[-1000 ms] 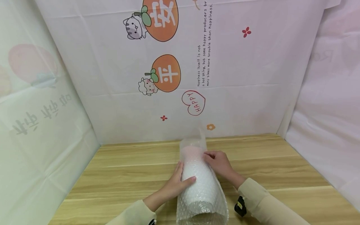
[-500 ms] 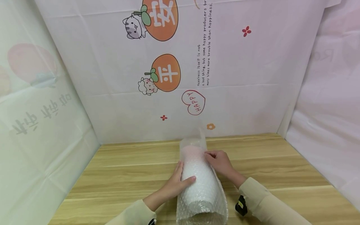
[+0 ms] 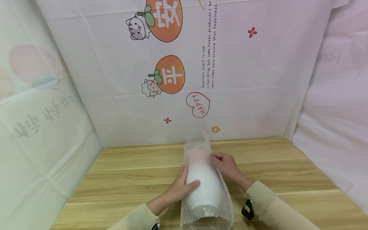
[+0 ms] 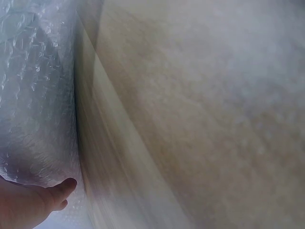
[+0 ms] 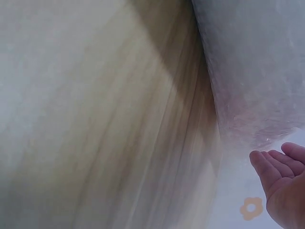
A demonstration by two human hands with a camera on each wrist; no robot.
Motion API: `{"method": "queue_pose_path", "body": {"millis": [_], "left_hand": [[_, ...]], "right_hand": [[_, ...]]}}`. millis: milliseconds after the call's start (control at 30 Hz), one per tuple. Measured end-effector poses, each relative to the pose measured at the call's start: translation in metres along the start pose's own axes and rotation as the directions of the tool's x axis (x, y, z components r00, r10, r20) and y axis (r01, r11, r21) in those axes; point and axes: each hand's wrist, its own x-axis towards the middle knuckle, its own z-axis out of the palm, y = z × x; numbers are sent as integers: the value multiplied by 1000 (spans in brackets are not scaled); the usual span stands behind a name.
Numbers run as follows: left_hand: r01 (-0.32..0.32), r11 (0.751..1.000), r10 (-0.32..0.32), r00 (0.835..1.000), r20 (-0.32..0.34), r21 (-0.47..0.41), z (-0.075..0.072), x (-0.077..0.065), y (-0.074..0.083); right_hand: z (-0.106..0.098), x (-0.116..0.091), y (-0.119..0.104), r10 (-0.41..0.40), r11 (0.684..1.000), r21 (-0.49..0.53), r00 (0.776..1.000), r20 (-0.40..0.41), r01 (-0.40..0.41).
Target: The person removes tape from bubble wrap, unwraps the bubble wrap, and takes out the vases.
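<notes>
Wood-grain tabletop [image 3: 129, 185] bears, at near centre, a bubble-wrapped bundle [image 3: 205, 193] your left hand [image 3: 179, 188] steadies, fingers spread from thumb, while your right hand [image 3: 226, 164] seems to pinch its far right side, probably adjusting it, tightening perhaps next.

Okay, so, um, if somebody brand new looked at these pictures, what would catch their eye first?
Probably the two orange fruits printed on the white cloth at the back, up high in the head view. Next would be the shiny bubble wrap on the wooden table, bottom centre, with the left hand holding one side and the right hand at the opposite edge.
</notes>
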Motion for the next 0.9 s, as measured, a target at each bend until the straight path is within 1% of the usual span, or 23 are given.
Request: {"method": "queue_pose_path", "body": {"millis": [133, 300, 533, 900], "left_hand": [[-2, 1000, 2, 1000, -3, -1, 0, 1, 0], [-4, 1000, 4, 1000, -2, -1, 0, 1, -1], [7, 1000, -7, 1000, 5, -3, 0, 0, 0], [1, 1000, -1, 1000, 0, 4, -1, 0, -2]], "right_hand": [[-1, 3, -1, 15, 1000, -7, 1000, -6, -15], [-5, 8, -4, 42, 999, 24, 999, -16, -41], [-10, 16, -5, 18, 1000, 5, 1000, -19, -18], [-1, 32, -3, 39, 998, 41, 999, -1, -38]]}}
